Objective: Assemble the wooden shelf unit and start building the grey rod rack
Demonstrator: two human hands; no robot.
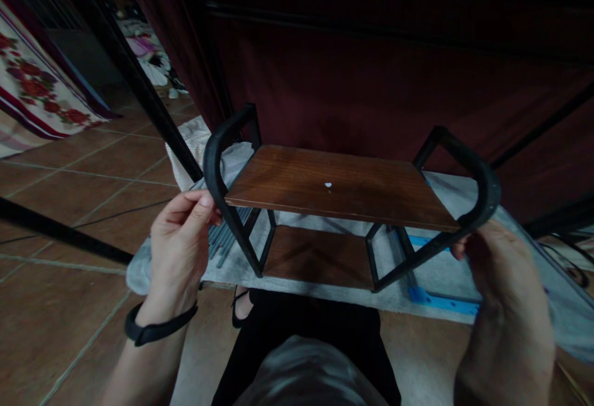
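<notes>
A small two-tier shelf rack (343, 186) with brown wood-grain boards and rounded black side frames stands in front of me. A small white mark shows on its upper board. My left hand (183, 226), with a black band on the wrist, pinches the left side frame near the upper board's corner. My right hand (501, 263) grips the right side frame at its front bend, its fingers partly hidden behind the frame. The lower board (320, 257) is at the level of the grey cloth-covered surface (297, 220).
Grey rods (225, 239) lie left of the rack. A blue-cornered frame (440, 301) lies at the right. Dark red curtain (371, 96) hangs behind. Black metal poles (134, 72) cross the left side, above a tiled floor (93, 189). A floral cloth (41, 90) hangs far left.
</notes>
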